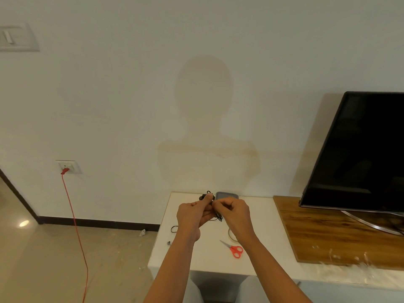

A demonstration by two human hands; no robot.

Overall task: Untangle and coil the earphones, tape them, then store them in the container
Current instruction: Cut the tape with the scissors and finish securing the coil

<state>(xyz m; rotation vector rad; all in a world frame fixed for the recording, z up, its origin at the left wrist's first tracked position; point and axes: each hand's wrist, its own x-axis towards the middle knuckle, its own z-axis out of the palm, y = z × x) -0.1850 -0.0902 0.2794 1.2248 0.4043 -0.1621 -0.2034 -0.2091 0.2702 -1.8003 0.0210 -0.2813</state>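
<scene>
Black earphones (pixel 203 196) sit bunched in a small clump held above the far half of the white bench (pixel 262 237), pinched between both hands. The left hand (pixel 193 215) grips the clump with thumb and fingertips pointing up and away toward the wall. The right hand (pixel 235 215), knuckles up and fingers curled, pinches the cord just right of the clump. The two hands touch at the fingertips. From that meeting point a short stretch of cord hangs down between the hands, running roughly far to near, and ends in a small bend below the right hand's fingers.

To the left of the left wrist a thin cord loop (pixel 174 228) lies flat on the bench, and nearer still, at the left edge, rests a small dark end piece (pixel 168 243). Whether these join the held clump I cannot tell, as the left hand hides the link.

Just beyond the right hand, at the far edge, lies a dark grey container (pixel 227 195). A pale tape roll (pixel 229 235) shows partly behind the right wrist, with red-handled scissors (pixel 235 250) just nearer, blades pointing far-left. On the right a television (pixel 360 154) stands on a wooden board (pixel 317 232).
</scene>
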